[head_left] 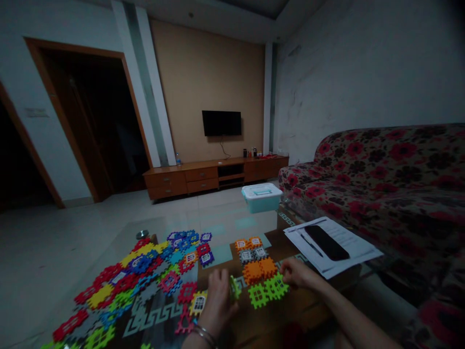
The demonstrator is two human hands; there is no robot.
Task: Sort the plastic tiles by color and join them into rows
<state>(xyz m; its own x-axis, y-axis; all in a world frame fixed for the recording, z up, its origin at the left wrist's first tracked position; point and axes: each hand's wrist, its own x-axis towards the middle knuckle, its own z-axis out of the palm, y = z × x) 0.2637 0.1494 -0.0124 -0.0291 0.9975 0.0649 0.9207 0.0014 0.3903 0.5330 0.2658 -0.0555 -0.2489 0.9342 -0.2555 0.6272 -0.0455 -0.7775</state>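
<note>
My left hand (pixel 218 300), with a bracelet at the wrist, grips a lime-green interlocking plastic tile (pixel 235 287), tilted on edge and partly hidden by the fingers. Two more lime-green tiles (pixel 267 291) lie side by side on the glass-topped table. The fingers of my right hand (pixel 296 272) are closed on the upper right edge of the right-hand one. Just beyond these sit orange tiles (pixel 260 270), then grey tiles with white window inserts (pixel 253 254) and further orange ones with windows (pixel 248 243), arranged in rows of two. A yellow window tile (pixel 198 303) lies beside my left hand.
A large spread of mixed coloured tiles (pixel 141 276) covers the table's left side. Papers (pixel 296 235) with a pen (pixel 311 245) and black phone (pixel 327 242) lie at right. Behind stands a lidded teal box (pixel 262 203). A flowered sofa (pixel 385 169) borders the right.
</note>
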